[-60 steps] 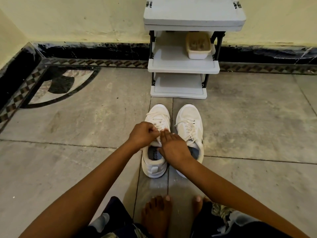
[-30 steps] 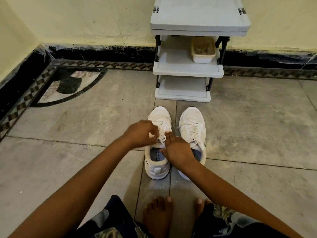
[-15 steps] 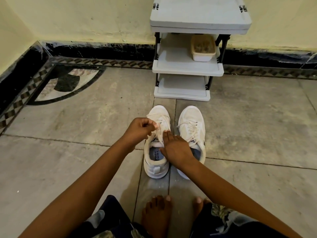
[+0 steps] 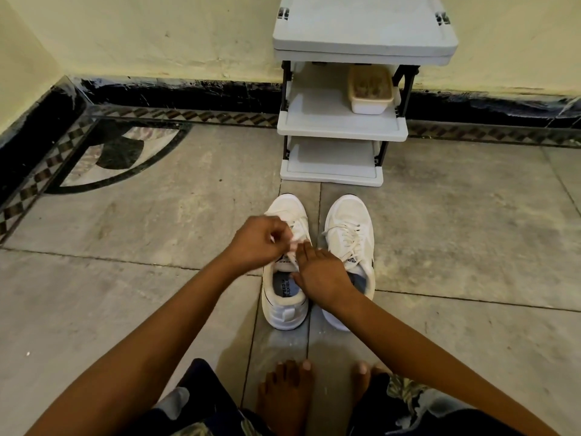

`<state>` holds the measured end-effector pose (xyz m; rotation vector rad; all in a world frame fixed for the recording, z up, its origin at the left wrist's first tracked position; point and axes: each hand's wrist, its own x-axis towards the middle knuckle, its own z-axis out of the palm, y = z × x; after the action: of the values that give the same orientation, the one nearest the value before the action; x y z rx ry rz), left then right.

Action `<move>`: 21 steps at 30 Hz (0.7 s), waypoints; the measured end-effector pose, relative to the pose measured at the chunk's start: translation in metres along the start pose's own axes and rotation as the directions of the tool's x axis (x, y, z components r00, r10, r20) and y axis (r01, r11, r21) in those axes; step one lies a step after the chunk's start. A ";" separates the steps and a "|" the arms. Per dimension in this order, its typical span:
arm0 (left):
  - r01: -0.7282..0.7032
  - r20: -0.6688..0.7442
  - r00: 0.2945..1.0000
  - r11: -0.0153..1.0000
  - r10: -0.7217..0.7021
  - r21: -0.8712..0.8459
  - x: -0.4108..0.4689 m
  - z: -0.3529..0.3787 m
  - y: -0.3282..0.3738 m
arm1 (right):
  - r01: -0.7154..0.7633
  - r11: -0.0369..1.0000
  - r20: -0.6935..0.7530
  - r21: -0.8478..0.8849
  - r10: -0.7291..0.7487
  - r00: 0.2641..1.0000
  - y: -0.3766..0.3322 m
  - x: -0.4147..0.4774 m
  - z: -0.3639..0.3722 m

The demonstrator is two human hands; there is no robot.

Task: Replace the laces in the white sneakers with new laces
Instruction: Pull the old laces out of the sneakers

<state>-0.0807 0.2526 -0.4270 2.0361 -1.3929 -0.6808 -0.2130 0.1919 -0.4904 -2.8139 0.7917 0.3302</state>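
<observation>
Lace [image 4: 300,229]: white, threaded up the left sneaker, its loose part pinched in my left hand just above the tongue. Blur there hides any knot.
Left sneaker [image 4: 284,298]: on the floor [image 4: 456,247], straight ahead of my bare feet [image 4: 284,394] and just beside its mate.
Right sneaker [image 4: 349,234]: fully laced, with no hand on its lacing.
Left hand [image 4: 257,243]: fingers curled, thumb and forefinger clamped on the lace over the shoe's left flank.
Right hand [image 4: 320,278]: fingers fairly straight and together, laid against the tongue edge and collar of the left sneaker. I see nothing gripped in them.
Direction: both toes point away from me toward a grey shelf rack [image 4: 342,129], with the heels toward me. Each long axis runs near to far, the pair almost parallel.
Key relation: the lacing runs along that same line, directly under both hands. The left hand holds the lace and the right steadies the shoe, so I judge the next pull should go up and to the left, across the axis.
Stage: early, by my reading. Both shoes are laced, and I see no spare laces.
Background: a small tub [image 4: 371,89] sits on the rack's middle shelf, against the wall.
</observation>
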 end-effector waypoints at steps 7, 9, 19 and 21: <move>0.083 0.008 0.996 0.995 -0.084 0.051 0.004 -0.003 -0.004 | 0.005 1.000 -0.014 0.017 -0.005 1.000 -0.001 -0.001 0.000; 0.034 0.105 0.992 0.951 -0.069 0.309 -0.001 0.007 -0.018 | -0.002 1.000 -0.010 0.023 0.003 1.000 -0.001 -0.001 0.000; 0.120 -0.007 0.991 0.907 -0.135 -0.404 -0.004 -0.007 0.004 | -0.002 1.000 -0.030 0.024 0.003 1.000 0.001 -0.001 0.002; 0.051 -0.077 0.990 0.810 -0.118 -0.584 0.002 -0.021 0.015 | 0.007 1.000 -0.036 0.016 -0.006 0.999 0.001 0.000 0.002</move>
<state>-0.0753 0.2495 -0.4014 1.6138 -0.8810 -0.8906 -0.2138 0.1917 -0.4923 -2.8144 0.7887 0.2715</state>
